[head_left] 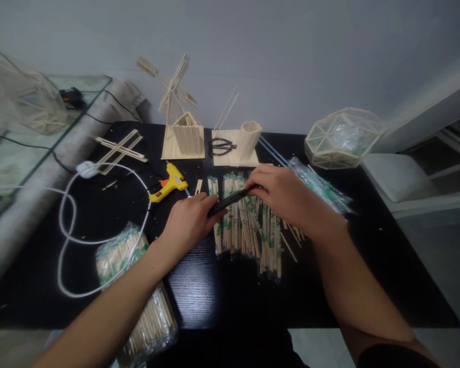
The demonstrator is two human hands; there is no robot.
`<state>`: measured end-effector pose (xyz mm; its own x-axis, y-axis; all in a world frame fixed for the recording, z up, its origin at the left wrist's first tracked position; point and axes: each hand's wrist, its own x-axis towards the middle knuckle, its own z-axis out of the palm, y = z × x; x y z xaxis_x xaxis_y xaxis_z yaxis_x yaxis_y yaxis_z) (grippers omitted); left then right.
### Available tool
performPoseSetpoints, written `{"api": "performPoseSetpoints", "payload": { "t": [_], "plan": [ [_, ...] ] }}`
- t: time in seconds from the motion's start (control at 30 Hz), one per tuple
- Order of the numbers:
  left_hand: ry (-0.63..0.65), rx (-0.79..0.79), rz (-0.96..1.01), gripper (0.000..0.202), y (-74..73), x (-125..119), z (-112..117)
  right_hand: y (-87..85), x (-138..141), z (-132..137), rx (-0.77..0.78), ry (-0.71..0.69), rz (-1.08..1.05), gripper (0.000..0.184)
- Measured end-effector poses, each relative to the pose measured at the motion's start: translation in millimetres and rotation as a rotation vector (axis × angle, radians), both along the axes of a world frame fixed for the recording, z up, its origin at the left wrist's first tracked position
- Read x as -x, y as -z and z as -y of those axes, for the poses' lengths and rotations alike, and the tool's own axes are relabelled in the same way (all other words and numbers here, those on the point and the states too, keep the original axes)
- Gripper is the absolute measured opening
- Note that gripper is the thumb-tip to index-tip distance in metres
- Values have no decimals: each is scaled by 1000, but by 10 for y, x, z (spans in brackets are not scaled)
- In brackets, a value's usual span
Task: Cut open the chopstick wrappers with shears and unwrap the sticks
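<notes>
A long, slim black object point(232, 200) spans the gap between my hands, too dark to make out its kind. My left hand point(190, 217) is closed on its near left end, thumb and fingers pinching it. At the far right end, my right hand point(281, 193) pinches it with bent fingers. Just beneath lie several paper-wrapped chopsticks point(233, 230) in clear wrappers with green print. Loose bare sticks point(289, 248) are by the bundle's right side. A yellow glue gun point(170, 183) rests left of my left hand.
A stick windmill point(187, 138) and a stick cup point(249, 138) on a base stand at the back, with black scissors point(221, 147) beside the cup. A white cable point(63, 255) loops at left over a chopstick pack point(118, 250). A geometric stick frame point(341, 140) sits at right.
</notes>
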<state>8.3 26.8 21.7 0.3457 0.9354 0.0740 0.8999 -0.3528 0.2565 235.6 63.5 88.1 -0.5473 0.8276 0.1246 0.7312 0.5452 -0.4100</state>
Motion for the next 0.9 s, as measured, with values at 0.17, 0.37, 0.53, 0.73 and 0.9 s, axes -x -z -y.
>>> {"api": "performPoseSetpoints", "payload": {
  "t": [0.17,0.37,0.53,0.73,0.9],
  "plan": [
    [-4,-67,37,30,17,67,-19,-18,19,27,-7,-8,-24,19],
    [88,63,311,25,9,94,-48,-7,16,2,-32,-13,-53,20],
    [51,289,417,27,57,65,-50,9,-8,-8,-45,-14,-64,22],
    [-24,148,417,29,81,59,-50,-3,-31,3,-108,-46,-136,22],
    [34,72,293,27,89,84,-55,32,-8,12,-148,-64,-81,24]
  ]
}}
